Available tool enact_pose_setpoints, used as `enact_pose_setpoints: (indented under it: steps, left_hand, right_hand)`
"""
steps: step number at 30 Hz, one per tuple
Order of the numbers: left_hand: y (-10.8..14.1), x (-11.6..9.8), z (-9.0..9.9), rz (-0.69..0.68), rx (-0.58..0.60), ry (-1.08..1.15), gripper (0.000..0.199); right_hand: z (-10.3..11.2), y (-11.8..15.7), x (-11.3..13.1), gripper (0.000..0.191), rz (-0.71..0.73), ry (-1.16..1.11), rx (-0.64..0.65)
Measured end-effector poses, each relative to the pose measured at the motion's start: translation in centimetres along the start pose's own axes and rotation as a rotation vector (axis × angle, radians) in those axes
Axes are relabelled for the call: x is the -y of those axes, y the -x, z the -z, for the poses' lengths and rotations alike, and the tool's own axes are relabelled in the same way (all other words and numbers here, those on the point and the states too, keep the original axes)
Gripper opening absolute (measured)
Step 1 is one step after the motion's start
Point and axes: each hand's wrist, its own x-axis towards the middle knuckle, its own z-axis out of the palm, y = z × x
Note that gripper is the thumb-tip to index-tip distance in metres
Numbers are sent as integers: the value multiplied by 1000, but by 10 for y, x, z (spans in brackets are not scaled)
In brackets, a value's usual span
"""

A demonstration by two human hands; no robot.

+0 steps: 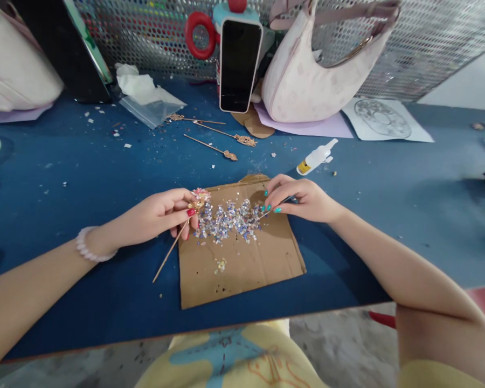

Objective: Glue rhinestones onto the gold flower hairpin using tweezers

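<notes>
Held in my left hand (165, 214) is a gold hairpin (171, 253) with a pink flower-like top; its long stick points down toward the table edge. My right hand (301, 199) pinches a thin tool (267, 213) whose tip touches the right side of a pile of small shiny beads (228, 220). The pile lies on a piece of brown cardboard (242, 269), with a small yellowish cluster (220, 265) below it. The pinned top is partly hidden by the left fingers.
Several gold hairpins (212, 147) lie beyond the cardboard. A glue bottle (316, 157) is behind my right hand. Farther back are a phone (240, 64), a white bag (307, 81), a plastic bag (151, 105) and a printed sheet (388, 119).
</notes>
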Motion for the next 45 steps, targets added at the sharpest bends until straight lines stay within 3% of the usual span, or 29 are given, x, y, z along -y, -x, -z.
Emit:
enact_pose_setpoints:
  steps: [18,39,45]
  left_hand:
    - [-3,-5,-3,10,-75,-38,10]
    - [-4,-3,-1,-2,-38,-27,10]
    - [-4,-8,-6,28,-77,-44,14]
  right_hand:
    - [3,-3,11,6,6,-6,71]
    - [-3,-7,11,19,-143,13,-96]
    - [-7,-11,17,24,-161,3,-107]
